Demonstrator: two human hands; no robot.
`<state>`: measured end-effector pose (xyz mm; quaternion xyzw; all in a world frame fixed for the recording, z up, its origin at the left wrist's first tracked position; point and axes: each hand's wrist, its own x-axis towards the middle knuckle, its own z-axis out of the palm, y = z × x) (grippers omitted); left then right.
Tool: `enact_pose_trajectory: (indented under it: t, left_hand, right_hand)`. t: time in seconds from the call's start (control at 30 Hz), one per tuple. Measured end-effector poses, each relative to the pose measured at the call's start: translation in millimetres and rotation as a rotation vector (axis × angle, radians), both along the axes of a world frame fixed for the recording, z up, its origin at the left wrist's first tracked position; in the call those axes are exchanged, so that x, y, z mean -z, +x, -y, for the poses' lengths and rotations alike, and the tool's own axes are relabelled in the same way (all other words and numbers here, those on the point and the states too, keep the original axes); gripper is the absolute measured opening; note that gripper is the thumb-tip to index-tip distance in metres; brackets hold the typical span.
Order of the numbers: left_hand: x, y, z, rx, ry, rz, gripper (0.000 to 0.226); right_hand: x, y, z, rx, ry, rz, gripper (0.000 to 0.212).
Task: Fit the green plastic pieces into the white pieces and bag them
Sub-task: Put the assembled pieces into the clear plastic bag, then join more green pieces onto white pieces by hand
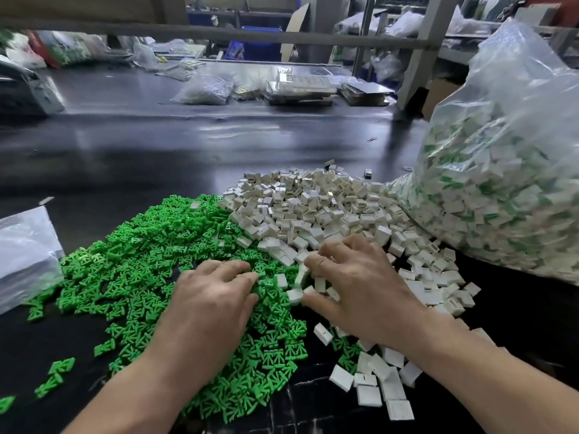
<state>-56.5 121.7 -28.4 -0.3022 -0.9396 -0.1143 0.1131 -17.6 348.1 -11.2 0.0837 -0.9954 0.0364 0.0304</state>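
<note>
A wide heap of small green plastic pieces (pixel 141 255) covers the near left of the black table. Beside it, further back and to the right, lies a heap of small white box-shaped pieces (pixel 313 208). My left hand (pixel 216 296) rests palm down on the green heap with its fingers curled into the pieces. My right hand (pixel 354 283) lies at the seam of the two heaps, fingers bent around several white pieces (pixel 300 277). A large clear bag (pixel 501 170) holding assembled white-and-green pieces stands at the right.
A flat clear plastic bag (pixel 25 249) lies at the left edge. Smaller bags (pixel 203 89) and stacked trays (pixel 300 89) sit at the far side of the black table (pixel 141 142). A grey bar (pixel 219 34) crosses overhead. Loose white pieces (pixel 376 383) lie near my right forearm.
</note>
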Motion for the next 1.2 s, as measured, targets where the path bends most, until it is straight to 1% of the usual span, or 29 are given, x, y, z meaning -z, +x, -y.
enact_pose_trajectory:
  t: [0.07,0.1,0.23,0.3,0.37,0.43,0.5,0.57,0.63,0.67,0.7,0.77,0.8,0.83,0.9,0.93,0.97,1.0,1.03,1.07,1.1,1.13,1.17,1.2]
  left_hand:
    - [-2,-1,-1,0.028,0.043,-0.014,0.023]
    - [-4,-1,-1,0.033,0.057,-0.01,0.021]
    - [-10,-1,-2,0.027,0.142,-0.026,0.017]
    - [-12,-1,-2,0.016,0.204,-0.02,0.019]
    - [-15,0,-2,-0.011,0.316,0.03,0.025]
    - [-19,3,-3,-0.058,0.472,0.114,0.031]
    - [-21,6,-3,-0.091,0.617,0.214,0.032]
    - [-22,8,-1,-0.122,0.749,0.349,0.031]
    - [-25,9,1,-0.155,0.9,0.512,0.027]
    - [-26,9,1,-0.168,0.97,0.586,0.026]
    - [-26,9,1,-0.172,1.031,0.652,0.024]
    - [-27,7,0,-0.163,1.138,0.778,0.02]
    - [-27,6,-1,-0.155,1.19,0.832,0.02]
    - [-27,6,-1,-0.145,1.248,0.878,0.022]
    - [-28,7,-1,-0.119,1.338,0.935,0.026]
    - [-29,7,-1,-0.104,1.351,0.945,0.027]
    - [-29,8,-2,-0.091,1.351,0.95,0.026]
    - [-30,9,-2,-0.077,1.351,0.952,0.025]
    - [-30,10,-3,-0.064,1.359,0.953,0.025]
    - [-29,10,-3,-0.052,1.371,0.954,0.024]
    - [-29,9,-3,-0.042,1.383,0.958,0.024]
    - [-29,9,-3,-0.028,1.393,0.966,0.026]
    - [-30,9,-4,-0.012,1.403,0.98,0.03]
    - [-30,9,-4,0.002,1.413,0.998,0.033]
  right_hand:
    - [1,-1,0,-0.034,-0.001,-0.021,0.07]
    - [1,-3,1,-0.05,-0.008,-0.034,0.065]
    - [7,-10,7,-0.168,-0.127,-0.127,0.031]
    - [8,-12,7,-0.201,-0.176,-0.161,0.02]
    - [8,-13,5,-0.192,-0.205,-0.164,0.015]
    - [7,-12,4,-0.159,-0.243,-0.162,0.012]
    - [5,-12,3,-0.108,-0.324,-0.154,0.012]
    - [0,-12,5,-0.038,-0.472,-0.17,0.011]
    - [-7,-12,4,0.072,-0.688,-0.157,0.012]
    - [-11,-13,4,0.135,-0.82,-0.116,0.011]
    - [-15,-13,4,0.197,-0.977,-0.06,0.01]
    - [-22,-12,8,0.308,-1.417,0.068,0.004]
    - [-23,-12,11,0.365,-1.655,0.141,0.006]
    - [-24,-12,14,0.419,-1.854,0.22,0.012]
    - [-26,-9,19,0.467,-2.102,0.355,0.021]
    - [-25,-7,21,0.45,-2.185,0.399,0.023]
    - [-24,-4,22,0.407,-2.251,0.428,0.032]
    - [-22,-2,22,0.359,-2.293,0.444,0.043]
    - [-20,0,22,0.318,-2.311,0.449,0.049]
    - [-19,2,23,0.278,-2.317,0.459,0.049]
    - [-18,3,24,0.229,-2.309,0.477,0.043]
    - [-17,4,24,0.179,-2.269,0.504,0.033]
    - [-17,5,24,0.136,-2.201,0.533,0.021]
    - [-18,5,24,0.098,-2.132,0.554,0.016]
